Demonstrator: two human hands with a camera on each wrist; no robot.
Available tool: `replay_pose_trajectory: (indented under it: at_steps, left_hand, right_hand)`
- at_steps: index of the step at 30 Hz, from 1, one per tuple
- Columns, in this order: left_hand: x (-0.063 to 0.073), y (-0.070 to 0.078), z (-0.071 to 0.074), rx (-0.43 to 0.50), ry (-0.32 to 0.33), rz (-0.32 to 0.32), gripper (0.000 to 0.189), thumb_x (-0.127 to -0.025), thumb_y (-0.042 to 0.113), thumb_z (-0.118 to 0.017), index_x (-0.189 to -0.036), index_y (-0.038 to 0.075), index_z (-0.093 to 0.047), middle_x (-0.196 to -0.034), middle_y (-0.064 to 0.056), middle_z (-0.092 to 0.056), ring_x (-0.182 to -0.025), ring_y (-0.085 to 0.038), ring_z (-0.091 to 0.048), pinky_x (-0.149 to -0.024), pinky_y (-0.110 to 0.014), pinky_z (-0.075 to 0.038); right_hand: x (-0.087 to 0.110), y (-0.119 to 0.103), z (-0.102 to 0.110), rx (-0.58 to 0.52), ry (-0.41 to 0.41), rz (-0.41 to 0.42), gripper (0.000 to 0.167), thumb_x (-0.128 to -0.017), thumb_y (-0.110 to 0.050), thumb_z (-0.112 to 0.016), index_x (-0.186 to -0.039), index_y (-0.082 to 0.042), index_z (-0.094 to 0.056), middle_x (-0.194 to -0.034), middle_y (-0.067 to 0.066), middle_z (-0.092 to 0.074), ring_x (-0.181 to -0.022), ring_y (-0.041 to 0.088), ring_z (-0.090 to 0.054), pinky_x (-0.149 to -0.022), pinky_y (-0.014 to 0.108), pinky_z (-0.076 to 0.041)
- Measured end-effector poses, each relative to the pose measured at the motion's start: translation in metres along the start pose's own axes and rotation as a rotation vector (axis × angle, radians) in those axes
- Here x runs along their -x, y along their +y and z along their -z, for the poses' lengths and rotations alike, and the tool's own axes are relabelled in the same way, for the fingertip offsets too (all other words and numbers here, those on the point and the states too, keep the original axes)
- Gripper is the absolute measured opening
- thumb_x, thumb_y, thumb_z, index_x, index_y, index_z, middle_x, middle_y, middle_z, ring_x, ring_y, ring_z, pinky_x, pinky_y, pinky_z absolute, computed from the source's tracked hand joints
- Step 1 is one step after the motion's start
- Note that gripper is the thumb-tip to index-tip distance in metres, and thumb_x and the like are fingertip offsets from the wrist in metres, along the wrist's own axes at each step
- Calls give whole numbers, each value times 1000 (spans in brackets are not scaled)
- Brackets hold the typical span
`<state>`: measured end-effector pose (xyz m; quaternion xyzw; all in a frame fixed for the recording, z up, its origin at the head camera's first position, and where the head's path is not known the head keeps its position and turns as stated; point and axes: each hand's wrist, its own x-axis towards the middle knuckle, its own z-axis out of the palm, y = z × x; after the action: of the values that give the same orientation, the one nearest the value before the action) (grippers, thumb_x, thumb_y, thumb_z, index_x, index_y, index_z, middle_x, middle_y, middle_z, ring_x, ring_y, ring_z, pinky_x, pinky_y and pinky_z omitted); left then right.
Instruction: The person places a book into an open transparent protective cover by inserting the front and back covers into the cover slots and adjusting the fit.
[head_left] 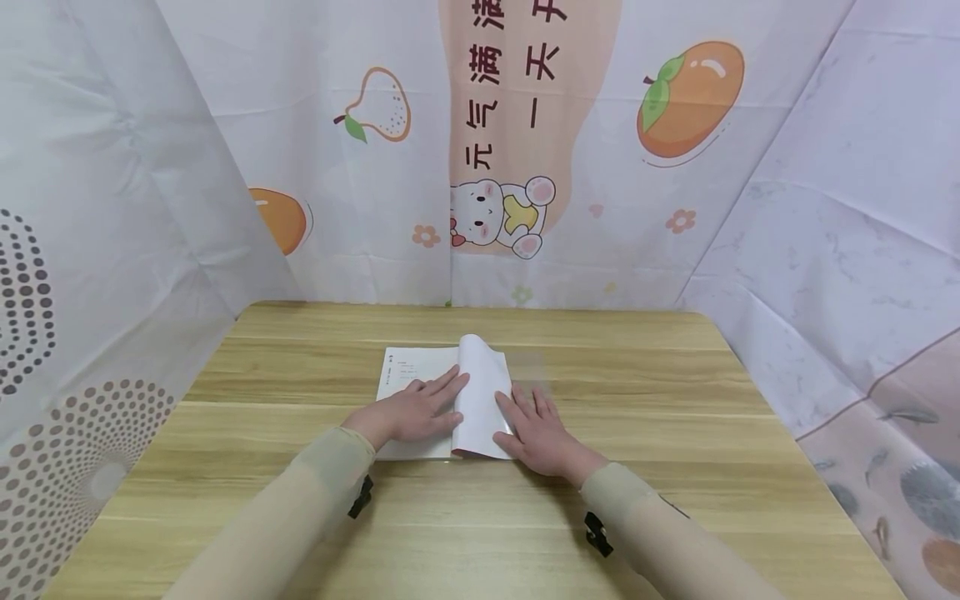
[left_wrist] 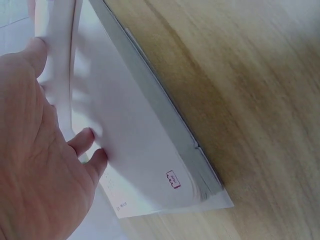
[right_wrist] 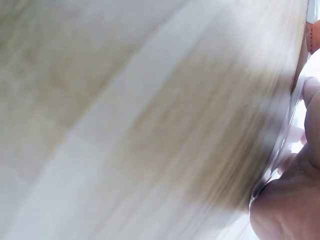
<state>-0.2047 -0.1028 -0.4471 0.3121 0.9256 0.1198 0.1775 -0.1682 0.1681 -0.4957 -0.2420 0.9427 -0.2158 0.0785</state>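
An open book (head_left: 412, 367) lies on the wooden table, its left page showing a few printed lines. A blank white leaf (head_left: 483, 392) curves up along the middle and covers the right side. My left hand (head_left: 416, 412) rests on the left page, its extended fingers touching the leaf's curved edge. With fingers spread, my right hand (head_left: 543, 437) presses on the right edge of the leaf and the table beside it. In the left wrist view, a small red printed mark (left_wrist: 173, 179) shows near the page corner. Clear film (right_wrist: 280, 150) runs beside the right hand in the right wrist view.
The wooden table (head_left: 660, 392) extends around the book on all sides. Printed white curtains (head_left: 315, 150) hang behind the table and along both sides. Black straps (head_left: 597, 533) sit under both wrists.
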Motion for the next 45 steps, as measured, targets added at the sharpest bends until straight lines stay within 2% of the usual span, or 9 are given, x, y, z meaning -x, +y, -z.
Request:
replay_pose_trajectory:
  at_steps: [7, 13, 20, 24, 29, 37, 45]
  left_hand:
    - [-5, -3, -6, -57, 29, 12, 71, -107, 59, -32, -166, 28, -6, -173, 4, -2, -146, -47, -33, -118, -56, -32]
    - [-6, -5, -6, -107, 77, -12, 72, -107, 59, -34, -166, 25, -11, -173, 2, -4, -134, -45, -44, -114, -58, -36]
    - [-5, -13, -5, -57, 114, -101, 73, -107, 56, -40, -166, 21, -16, -173, 1, -5, -151, -44, -26, -120, -60, -25]
    - [-5, -15, -4, -72, 121, -139, 75, -106, 56, -43, -166, 22, -14, -173, 0, -4, -151, -45, -27, -121, -60, -24]
    - [-8, -15, -5, -82, 131, -154, 78, -104, 57, -47, -166, 23, -13, -173, 0, -5, -151, -44, -28, -118, -63, -27]
    - [-9, -7, -1, -67, 97, -149, 78, -105, 59, -43, -166, 22, -12, -173, -1, -2, -156, -43, -11, -121, -64, -17]
    - [-9, -4, 2, -82, 83, -147, 77, -105, 58, -43, -166, 22, -14, -173, -2, -3, -156, -43, -12, -122, -63, -18]
  right_hand:
    - [2, -3, 2, -7, 23, 28, 70, -107, -47, -45, -160, -5, -27, -163, 34, -17, -148, 63, -2, -118, 71, -4]
    - [2, -7, 5, -7, -6, -9, 68, -108, -45, -45, -161, -6, -26, -165, 32, -16, -149, 62, -3, -118, 71, -4]
    - [1, -11, 7, 26, -34, -38, 67, -108, -43, -45, -162, -8, -26, -167, 28, -14, -150, 59, -3, -119, 70, -6]
    - [0, -11, 6, 58, -47, -39, 66, -109, -43, -44, -163, -8, -26, -167, 28, -14, -151, 58, -2, -119, 69, -7]
    - [0, -11, 6, 88, -59, -42, 66, -109, -43, -43, -163, -9, -25, -167, 27, -13, -151, 58, -3, -119, 69, -8]
    - [1, -11, 5, 55, -38, -19, 67, -109, -41, -43, -162, -5, -25, -166, 30, -14, -149, 61, -1, -118, 72, -6]
    - [0, -12, 6, 82, -67, -44, 67, -110, -43, -40, -163, -8, -21, -167, 28, -11, -150, 59, -1, -119, 70, -7]
